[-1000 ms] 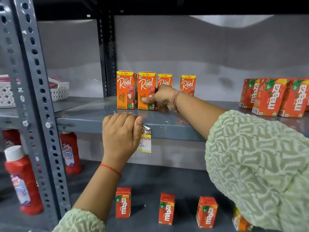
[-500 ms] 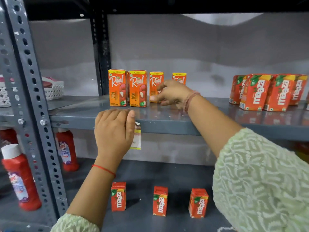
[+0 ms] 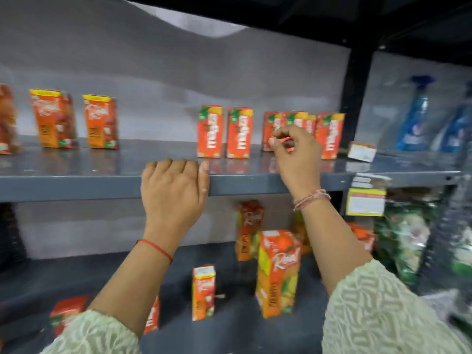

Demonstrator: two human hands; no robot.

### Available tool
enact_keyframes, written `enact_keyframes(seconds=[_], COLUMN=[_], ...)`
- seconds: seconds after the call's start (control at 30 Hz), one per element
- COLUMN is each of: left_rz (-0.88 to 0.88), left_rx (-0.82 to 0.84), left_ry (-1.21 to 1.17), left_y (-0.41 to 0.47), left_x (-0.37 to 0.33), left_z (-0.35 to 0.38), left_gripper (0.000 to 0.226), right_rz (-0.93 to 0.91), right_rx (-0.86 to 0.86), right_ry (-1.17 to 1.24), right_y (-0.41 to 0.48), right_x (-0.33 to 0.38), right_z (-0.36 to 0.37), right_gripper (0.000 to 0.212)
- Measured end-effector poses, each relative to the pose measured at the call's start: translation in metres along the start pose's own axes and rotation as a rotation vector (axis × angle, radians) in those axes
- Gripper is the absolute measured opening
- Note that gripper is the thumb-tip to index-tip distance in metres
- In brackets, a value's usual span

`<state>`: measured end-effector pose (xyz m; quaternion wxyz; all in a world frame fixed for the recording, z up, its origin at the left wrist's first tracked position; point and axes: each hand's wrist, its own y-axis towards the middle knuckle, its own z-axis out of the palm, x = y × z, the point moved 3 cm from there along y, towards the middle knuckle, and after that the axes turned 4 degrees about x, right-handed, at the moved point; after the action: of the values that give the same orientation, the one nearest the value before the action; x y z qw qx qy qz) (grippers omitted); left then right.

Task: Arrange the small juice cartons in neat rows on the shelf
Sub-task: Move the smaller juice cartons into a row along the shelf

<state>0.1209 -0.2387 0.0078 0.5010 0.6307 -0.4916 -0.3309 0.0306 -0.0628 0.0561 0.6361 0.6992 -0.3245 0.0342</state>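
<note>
Left hand [image 3: 176,190] curled over shelf [image 3: 76,182] edge; right hand [image 3: 296,152] loosely curled, empty, nearing clustered Maaza cartons [image 3: 329,134]. Best pinched low, slid level with front pair [image 3: 224,132].

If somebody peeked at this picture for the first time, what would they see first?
Probably the two hands up front: the left hand rests on the grey shelf edge, and the right hand reaches toward the bunch of red mango cartons at the right of that shelf. Next come the orange juice cartons standing apart at the left, and the tall juice box on the shelf below.
</note>
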Motion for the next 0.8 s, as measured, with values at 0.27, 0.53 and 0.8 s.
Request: enact_keyframes(seconds=[0.27,0.53,0.8], left_rz=[0.031,0.008,0.017], left_rx=[-0.007,-0.110,-0.130], left_ry=[-0.092,-0.050,-0.047], left_y=[0.012,0.011,0.008], left_x=[-0.107,-0.109,-0.111], left_z=[0.017,0.022,0.021], left_gripper=[0.047,0.043,0.043], right_rz=[0.352,0.607,0.512], right_rx=[-0.183,0.274,0.013], right_ry=[-0.381,-0.577,-0.294], right_y=[0.077,0.099,0.067], right_x=[-0.121,-0.168,-0.154], right_z=[-0.120,-0.122,-0.131], right_gripper=[0.031,0.055,0.044])
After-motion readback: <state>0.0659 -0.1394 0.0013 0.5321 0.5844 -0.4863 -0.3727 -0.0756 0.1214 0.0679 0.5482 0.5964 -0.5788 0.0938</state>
